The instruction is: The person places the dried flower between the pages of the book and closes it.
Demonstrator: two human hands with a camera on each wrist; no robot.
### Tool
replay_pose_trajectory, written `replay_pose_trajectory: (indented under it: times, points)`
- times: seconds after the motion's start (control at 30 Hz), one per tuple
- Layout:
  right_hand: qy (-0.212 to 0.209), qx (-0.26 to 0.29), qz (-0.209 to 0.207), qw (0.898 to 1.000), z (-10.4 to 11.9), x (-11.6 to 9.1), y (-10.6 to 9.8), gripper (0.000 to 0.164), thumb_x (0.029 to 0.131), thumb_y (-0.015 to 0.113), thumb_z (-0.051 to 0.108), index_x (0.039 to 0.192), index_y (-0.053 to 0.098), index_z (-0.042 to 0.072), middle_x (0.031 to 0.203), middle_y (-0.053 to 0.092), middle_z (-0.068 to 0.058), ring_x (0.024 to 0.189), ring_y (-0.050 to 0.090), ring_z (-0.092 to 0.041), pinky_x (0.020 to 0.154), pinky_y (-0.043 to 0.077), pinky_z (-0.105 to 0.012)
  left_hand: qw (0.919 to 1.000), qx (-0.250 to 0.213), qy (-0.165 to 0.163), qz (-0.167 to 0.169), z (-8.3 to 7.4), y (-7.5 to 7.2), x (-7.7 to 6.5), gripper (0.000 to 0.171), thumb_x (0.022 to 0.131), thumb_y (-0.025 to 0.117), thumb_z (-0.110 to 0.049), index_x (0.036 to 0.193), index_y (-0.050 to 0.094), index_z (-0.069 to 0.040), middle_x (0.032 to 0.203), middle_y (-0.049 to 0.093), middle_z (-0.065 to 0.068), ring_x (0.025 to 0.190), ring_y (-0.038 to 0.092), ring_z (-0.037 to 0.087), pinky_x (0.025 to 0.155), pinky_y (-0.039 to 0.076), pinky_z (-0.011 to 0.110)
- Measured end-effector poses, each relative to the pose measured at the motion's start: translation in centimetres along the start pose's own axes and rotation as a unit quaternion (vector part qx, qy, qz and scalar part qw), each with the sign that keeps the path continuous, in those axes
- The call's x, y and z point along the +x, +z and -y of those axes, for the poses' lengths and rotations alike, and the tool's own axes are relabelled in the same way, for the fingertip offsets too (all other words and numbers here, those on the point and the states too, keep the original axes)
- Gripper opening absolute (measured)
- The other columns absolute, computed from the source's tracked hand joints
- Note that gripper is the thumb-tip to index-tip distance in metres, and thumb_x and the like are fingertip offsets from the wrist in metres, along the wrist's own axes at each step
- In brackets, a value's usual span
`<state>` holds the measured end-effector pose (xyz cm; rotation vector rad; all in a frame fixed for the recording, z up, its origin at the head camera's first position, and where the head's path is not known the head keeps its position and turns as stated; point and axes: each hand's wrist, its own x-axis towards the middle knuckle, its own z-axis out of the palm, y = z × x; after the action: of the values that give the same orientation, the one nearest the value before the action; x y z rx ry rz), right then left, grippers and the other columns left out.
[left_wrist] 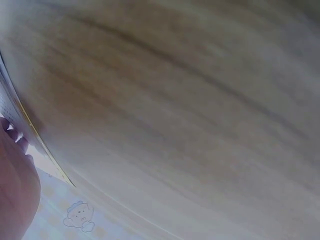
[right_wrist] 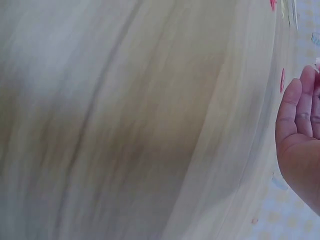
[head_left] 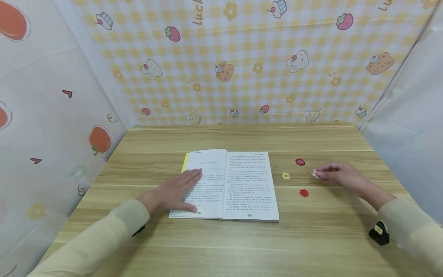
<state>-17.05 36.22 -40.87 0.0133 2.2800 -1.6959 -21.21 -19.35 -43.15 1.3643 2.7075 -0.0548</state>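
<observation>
1. Checked cloth [head_left: 242, 46], standing behind the bench.
2. Wood-grain bench [head_left: 207, 246].
3. Book [head_left: 247, 188], lying open on the bench.
4. Left hand [head_left: 176, 191]: fingers straight, resting on the left page, covering some print.
5. Right hand [head_left: 342, 177]: fingers pinching the pale flower [head_left: 314, 174], right of the book.
6. Between book and pale flower: far red flower [head_left: 300, 162], near red flower [head_left: 303, 193], yellow flower [head_left: 285, 176] nearest the book.

Wood-grain table [head_left: 207, 246] with open book [head_left: 249, 184], yellow flower [head_left: 285, 176], two red flowers [head_left: 300, 162] [head_left: 303, 192].

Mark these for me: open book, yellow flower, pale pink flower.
Open book [head_left: 246, 186]: head view, right page.
Yellow flower [head_left: 285, 176]: head view, center.
Pale pink flower [head_left: 313, 174]: head view, exposed petals.
</observation>
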Motion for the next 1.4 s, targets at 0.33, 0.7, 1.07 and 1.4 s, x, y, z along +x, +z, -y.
replay_pose_trajectory:
  times: [0.33,0.7,1.07,1.4]
  points:
    - [-0.008,0.039,0.030,0.999,1.8,1.5,2.7,0.028,0.092,0.068,0.011,0.115,0.060,-0.004,0.102,0.070,-0.001,0.095,0.067,-0.013,0.087,0.054,-0.032,0.9999,0.008,0.010,-0.008,0.2,0.2,0.0,0.113,0.082,0.038,-0.082,0.154,0.011,0.000,0.162,0.006,0.011,0.148,0.004,0.023,0.118,0.009,0.036]
    - [0.003,0.055,0.063,0.996,4.5,3.6,6.7,0.041,0.091,0.070,0.013,0.122,0.053,-0.008,0.106,0.068,-0.007,0.103,0.065,-0.022,0.094,0.050,-0.040,0.9997,0.005,0.017,-0.018,0.2,0.1,0.0,0.112,0.083,0.041,-0.081,0.154,0.013,0.002,0.162,0.008,0.013,0.147,0.007,0.025,0.118,0.011,0.037]
    - [0.012,0.026,0.093,0.995,6.3,6.0,11.9,0.031,0.089,0.071,0.013,0.114,0.059,-0.003,0.106,0.067,-0.011,0.098,0.064,-0.022,0.091,0.052,-0.039,0.9989,0.014,0.028,-0.034,0.3,0.3,-0.1,0.112,0.083,0.043,-0.080,0.153,0.016,0.004,0.160,0.012,0.016,0.147,0.012,0.027,0.117,0.016,0.039]
    - [0.006,0.043,0.133,0.990,7.2,7.4,16.5,0.023,0.087,0.071,0.004,0.107,0.063,-0.004,0.098,0.070,-0.012,0.088,0.066,-0.019,0.082,0.055,-0.033,0.9994,0.018,0.022,-0.020,0.2,0.4,0.1,0.112,0.083,0.040,-0.081,0.154,0.014,0.002,0.161,0.010,0.014,0.147,0.009,0.025,0.118,0.013,0.037]
